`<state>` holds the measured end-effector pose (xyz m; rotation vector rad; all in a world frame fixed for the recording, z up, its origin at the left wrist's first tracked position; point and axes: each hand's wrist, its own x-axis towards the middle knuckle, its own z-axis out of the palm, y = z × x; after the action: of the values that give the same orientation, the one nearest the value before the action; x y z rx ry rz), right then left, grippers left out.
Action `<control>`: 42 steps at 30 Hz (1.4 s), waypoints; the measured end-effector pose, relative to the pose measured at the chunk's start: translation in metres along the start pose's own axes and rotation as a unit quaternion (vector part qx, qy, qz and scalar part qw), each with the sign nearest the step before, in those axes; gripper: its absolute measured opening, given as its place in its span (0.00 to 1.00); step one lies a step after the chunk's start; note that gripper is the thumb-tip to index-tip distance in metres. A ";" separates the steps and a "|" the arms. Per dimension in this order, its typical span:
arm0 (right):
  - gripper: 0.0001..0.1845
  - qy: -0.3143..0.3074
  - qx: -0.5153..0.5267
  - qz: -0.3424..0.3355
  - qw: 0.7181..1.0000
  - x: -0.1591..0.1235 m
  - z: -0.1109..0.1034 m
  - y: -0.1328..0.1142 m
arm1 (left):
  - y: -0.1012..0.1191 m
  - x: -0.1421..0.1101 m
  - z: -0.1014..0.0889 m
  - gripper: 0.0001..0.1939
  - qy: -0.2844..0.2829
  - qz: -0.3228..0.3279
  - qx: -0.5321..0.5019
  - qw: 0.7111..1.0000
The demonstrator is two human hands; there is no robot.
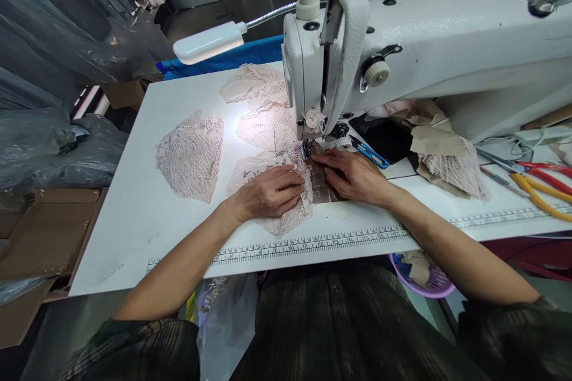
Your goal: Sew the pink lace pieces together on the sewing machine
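Observation:
Under the needle area of a white sewing machine [429,41] lies a pale pink lace piece [283,223]. My left hand [272,191] rests flat on this lace, its fingers together and pointing right. Just right of the presser foot [306,150], my right hand [353,174] has its index finger stretched out to the lace edge, thumb apart below. The palm is over the brown machine plate [322,189]. More pale lace [263,125] spreads behind the left hand, and a separate lace piece [192,158] lies farther left. The needle tip is too small to make out.
A lit lamp [210,43] reaches over the white table [120,214]. Blue thread snips [373,153] lie behind my right hand. Beige and lace scraps [440,146] and yellow-handled scissors [536,190] are at right. A purple basket [440,293] stands below the front edge; cardboard boxes [53,226] are left.

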<state>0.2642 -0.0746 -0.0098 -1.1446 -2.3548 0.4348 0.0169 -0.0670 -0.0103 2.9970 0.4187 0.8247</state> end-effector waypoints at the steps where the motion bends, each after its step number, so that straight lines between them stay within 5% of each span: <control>1: 0.22 0.001 0.011 0.008 1.000 0.000 0.000 0.001 | 0.000 -0.001 0.000 0.06 0.000 0.000 -0.001 1.000; 14: 0.20 -0.019 -0.038 -0.107 0.993 -0.005 0.001 0.006 | -0.001 0.003 0.000 0.06 0.034 0.034 0.014 0.999; 31: 0.20 -0.059 -0.073 -0.111 0.989 -0.005 -0.003 -0.002 | 0.000 0.004 -0.005 0.11 0.025 -0.059 0.010 0.998; 35: 0.20 -0.058 -0.081 -0.107 0.989 -0.005 -0.004 -0.005 | -0.003 0.009 -0.004 0.14 -0.013 -0.112 0.096 0.989; 42: 0.19 -0.059 -0.088 -0.110 0.988 -0.006 -0.004 -0.006 | -0.002 0.009 0.001 0.16 -0.055 -0.117 0.137 0.982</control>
<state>0.2656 -0.0822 -0.0058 -0.9408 -2.6308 0.2254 0.0240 -0.0627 -0.0071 3.1287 0.9302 0.6245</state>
